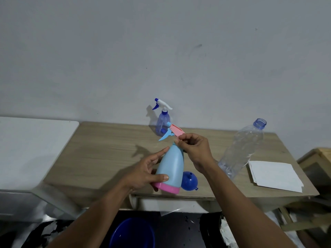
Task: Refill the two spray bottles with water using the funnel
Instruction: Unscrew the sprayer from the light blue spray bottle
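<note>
Since the light blue spray bottle is smooth moulded plastic and probably near empty, I judge it light, fairly stiff and a little slippery, best held round its broad lower body while the collar under the head is turned. That matches what shows. The left grip is curled round the body just above the pink base, thumb lying across the front. The right grip pinches the neck right below the pink spray head. The bottle is held at the near edge of the surface, with the blue funnel lying just behind its base. Its long axis runs from the base, nearest the person, up and away toward the wall, tilted slightly. The nozzle and trigger point left, toward the clear blue spray bottle standing farther back
</note>
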`<state>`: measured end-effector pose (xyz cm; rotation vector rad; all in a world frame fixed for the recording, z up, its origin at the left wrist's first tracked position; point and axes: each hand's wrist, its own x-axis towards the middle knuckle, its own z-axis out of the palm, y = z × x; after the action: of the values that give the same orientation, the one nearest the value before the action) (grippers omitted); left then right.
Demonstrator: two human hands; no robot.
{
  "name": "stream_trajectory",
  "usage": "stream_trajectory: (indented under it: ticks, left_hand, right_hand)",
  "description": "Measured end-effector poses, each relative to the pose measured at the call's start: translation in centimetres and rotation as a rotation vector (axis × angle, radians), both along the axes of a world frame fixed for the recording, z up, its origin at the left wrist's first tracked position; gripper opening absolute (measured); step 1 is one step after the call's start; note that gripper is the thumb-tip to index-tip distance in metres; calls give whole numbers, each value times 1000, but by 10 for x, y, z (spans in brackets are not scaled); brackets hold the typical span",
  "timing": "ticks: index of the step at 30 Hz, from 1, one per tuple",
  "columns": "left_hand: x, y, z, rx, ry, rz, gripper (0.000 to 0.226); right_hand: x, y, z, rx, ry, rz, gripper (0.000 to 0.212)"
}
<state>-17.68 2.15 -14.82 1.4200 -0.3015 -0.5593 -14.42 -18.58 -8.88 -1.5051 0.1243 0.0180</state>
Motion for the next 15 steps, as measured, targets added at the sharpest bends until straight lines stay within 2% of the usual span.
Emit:
stream_trajectory:
  ticks: [7,11,15]
  left_hand:
    - [-3,5,10,-76,19,-10,93]
    - [-9,3,18,-116,39,14,90]
    - [-11,-2,22,-89,-29,30,85]
  right_hand:
    - [-8,6,10,161,15,4,11]
    - [-5,4,18,91,-19,70,11]
    - [-7,7,17,67,-61,14,16]
